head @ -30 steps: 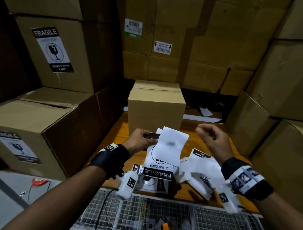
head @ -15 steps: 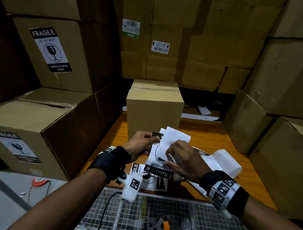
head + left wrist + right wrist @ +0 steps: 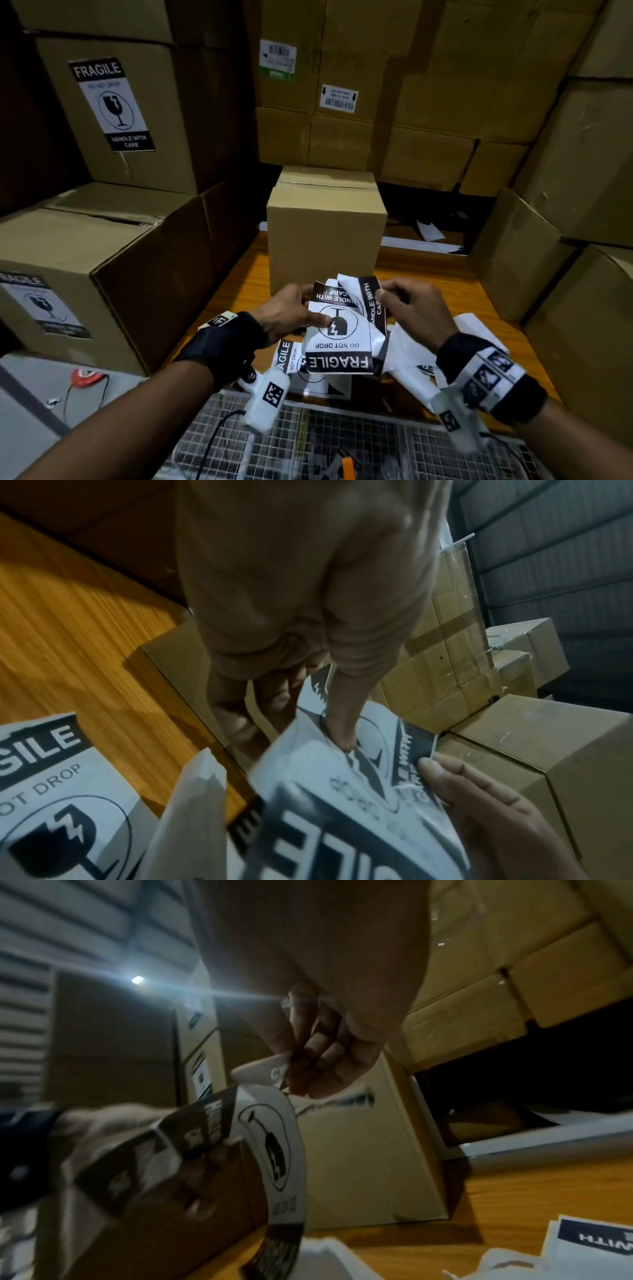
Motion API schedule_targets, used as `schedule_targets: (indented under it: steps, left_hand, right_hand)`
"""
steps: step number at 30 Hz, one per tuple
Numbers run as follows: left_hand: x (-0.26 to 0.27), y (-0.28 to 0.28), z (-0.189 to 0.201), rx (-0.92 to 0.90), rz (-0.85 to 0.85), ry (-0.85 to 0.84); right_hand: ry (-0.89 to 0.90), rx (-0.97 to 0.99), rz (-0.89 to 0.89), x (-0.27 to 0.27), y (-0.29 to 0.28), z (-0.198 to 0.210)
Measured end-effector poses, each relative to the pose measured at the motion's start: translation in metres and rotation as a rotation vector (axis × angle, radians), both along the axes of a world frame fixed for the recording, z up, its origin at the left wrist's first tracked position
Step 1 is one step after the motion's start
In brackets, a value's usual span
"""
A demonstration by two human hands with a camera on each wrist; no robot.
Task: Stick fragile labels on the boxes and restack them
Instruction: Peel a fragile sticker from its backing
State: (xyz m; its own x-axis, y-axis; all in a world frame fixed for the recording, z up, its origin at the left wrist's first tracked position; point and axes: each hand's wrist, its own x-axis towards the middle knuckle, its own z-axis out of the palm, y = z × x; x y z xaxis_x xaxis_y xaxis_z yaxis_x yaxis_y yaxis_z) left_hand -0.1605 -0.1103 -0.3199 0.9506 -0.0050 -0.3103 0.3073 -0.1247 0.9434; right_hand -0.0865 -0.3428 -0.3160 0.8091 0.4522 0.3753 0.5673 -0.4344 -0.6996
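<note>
— What is the head view giving you that the wrist views aren't?

— The whole fragile label (image 3: 339,337), hanging above the wooden table (image 3: 428,274), just in front of the small box (image 3: 325,236). The left wrist view is showing only the left hand's thumb (image 3: 339,723) pressing on its printed face.

— And the grips?

— The left hand (image 3: 284,317) is pinching the label's left edge; the right hand (image 3: 409,308) is pinching the curling corner strip at its upper right.

— Which way is it pointing?

— Its long axis is running away from the person, with the "FRAGILE" end nearest, so the print is reading upside down.
</note>
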Motion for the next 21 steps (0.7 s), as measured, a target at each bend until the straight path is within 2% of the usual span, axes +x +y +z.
schedule_targets:
  steps: [3, 8, 12, 15, 18, 21]
  left_hand:
    - [-0.001, 0.003, 0.0, -0.08, 0.014, 0.006]
    - [0.005, -0.002, -0.003, -0.172, 0.045, 0.004]
    - [0.007, -0.007, -0.004, -0.202, 0.072, -0.005]
    - [0.008, -0.008, -0.007, -0.279, 0.146, -0.015]
    - [0.008, -0.011, -0.007, -0.356, 0.168, -0.024]
    - [0.004, -0.015, -0.005, -0.365, 0.154, -0.022]
  right_hand:
    - [0.281, 0.187, -0.046, 0.008, -0.008, 0.017]
    - [0.538, 0.413, -0.167, 0.009, -0.011, 0.017]
    - [0.576, 0.489, -0.212, 0.007, -0.013, 0.016]
    - [0.606, 0.511, -0.171, -0.001, -0.013, 0.016]
    - [0.608, 0.47, -0.084, -0.011, -0.013, 0.011]
    - [0.569, 0.383, -0.098, -0.014, -0.012, 0.004]
